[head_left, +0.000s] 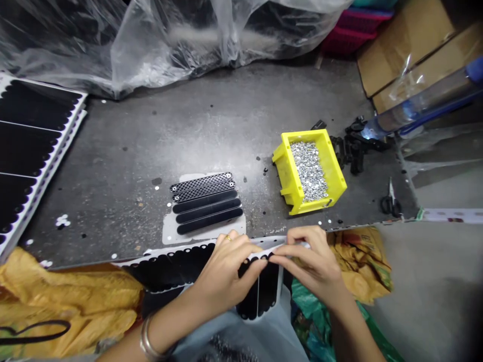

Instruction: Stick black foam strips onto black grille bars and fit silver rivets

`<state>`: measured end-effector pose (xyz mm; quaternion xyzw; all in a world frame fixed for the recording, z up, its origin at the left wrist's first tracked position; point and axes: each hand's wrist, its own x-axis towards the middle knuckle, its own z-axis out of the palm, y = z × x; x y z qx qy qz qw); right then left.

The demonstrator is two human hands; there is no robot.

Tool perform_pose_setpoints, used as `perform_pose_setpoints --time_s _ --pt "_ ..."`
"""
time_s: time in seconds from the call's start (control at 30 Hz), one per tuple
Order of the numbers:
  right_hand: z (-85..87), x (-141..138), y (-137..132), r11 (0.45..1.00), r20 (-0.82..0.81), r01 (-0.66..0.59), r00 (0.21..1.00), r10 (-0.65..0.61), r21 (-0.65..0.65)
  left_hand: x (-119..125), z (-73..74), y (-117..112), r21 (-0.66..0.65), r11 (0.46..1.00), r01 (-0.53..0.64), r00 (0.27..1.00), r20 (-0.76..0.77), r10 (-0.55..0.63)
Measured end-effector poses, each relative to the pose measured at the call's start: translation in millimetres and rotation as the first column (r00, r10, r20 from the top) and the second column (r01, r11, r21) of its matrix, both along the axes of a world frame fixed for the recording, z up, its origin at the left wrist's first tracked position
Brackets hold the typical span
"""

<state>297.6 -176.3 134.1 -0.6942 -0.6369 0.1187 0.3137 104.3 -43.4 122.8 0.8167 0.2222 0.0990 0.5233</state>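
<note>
My left hand [232, 264] pinches the upper edge of a sheet of black strips on white backing [260, 289], thumb in front and fingers behind. My right hand [313, 259] has its thumb and fingertips closed at the same edge, just to the right. Whether a single strip is lifted between those fingertips is too small to tell. The sheet hangs at the table's front edge over my lap. Beyond my left hand, on a pale plate [168, 234], lie several long black bars: two with lattice faces up [204, 187], the others with smooth black faces up [209, 221].
A yellow bin [335, 168] of small shiny metal parts [309, 171] stands right of the bars. Scissors [391, 201] lie near the right edge. More black sheets [30, 130] are stacked at left. Clear plastic [169, 45] covers the back; cardboard boxes [407, 45] stand at the back right.
</note>
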Motion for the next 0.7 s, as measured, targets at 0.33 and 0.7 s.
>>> perform_pose_setpoints --time_s 0.33,0.7 --pt "-11.1 -46.8 -4.3 0.981 -0.571 0.138 0.798 -0.192 -0.137 0.7 -8.0 -3.5 0.028 0.994 -0.105 0.989 0.110 0.101" --pt "4.8 4.1 -22.1 0.954 -0.875 0.298 0.467 -0.125 0.023 7.6 0.5 46.6 0.582 0.765 -0.275 0.950 0.042 0.309"
